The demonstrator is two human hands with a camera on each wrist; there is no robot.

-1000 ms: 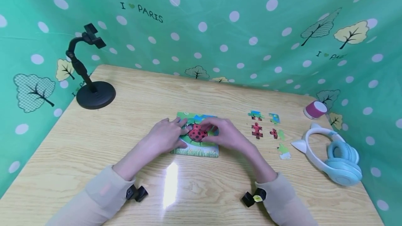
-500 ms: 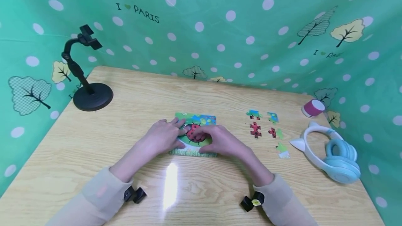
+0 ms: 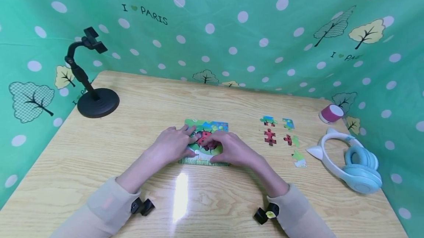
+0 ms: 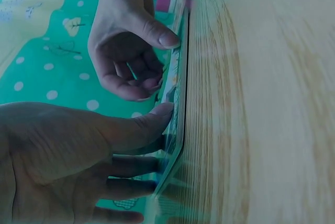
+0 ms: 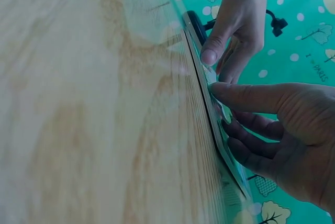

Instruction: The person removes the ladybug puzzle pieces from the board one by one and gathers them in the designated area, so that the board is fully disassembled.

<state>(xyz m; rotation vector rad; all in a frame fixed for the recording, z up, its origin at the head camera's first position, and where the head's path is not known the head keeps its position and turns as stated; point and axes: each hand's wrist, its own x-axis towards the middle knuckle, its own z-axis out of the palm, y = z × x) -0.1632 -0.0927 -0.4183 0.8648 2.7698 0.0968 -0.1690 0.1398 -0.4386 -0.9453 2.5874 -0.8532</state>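
A ladybug jigsaw puzzle (image 3: 216, 124) lies flat on the wooden table, its bottom strip printed with grass. My left hand (image 3: 170, 143) rests on its left side, fingers spread and thumb near the lower edge. Over the right half, my right hand (image 3: 234, 148) has thumb and fingers curled together. The right wrist view shows them pinching a puzzle piece (image 5: 226, 111), tilted up from the puzzle; the hand covers much of it. Several loose puzzle pieces, including a red one (image 3: 269, 137) and a blue-green one (image 3: 268, 120), lie to the right.
White and light blue cat-ear headphones (image 3: 361, 177) lie at the right edge. Behind them is a small pink cylinder (image 3: 331, 114). A black phone stand (image 3: 98, 102) stands at the back left. A green dotted cloth (image 3: 212, 46) hangs behind the table.
My right hand has moved slightly left and toward me over the puzzle, its fingers drawing in, and a piece now tilts up there. The left hand stays in place.
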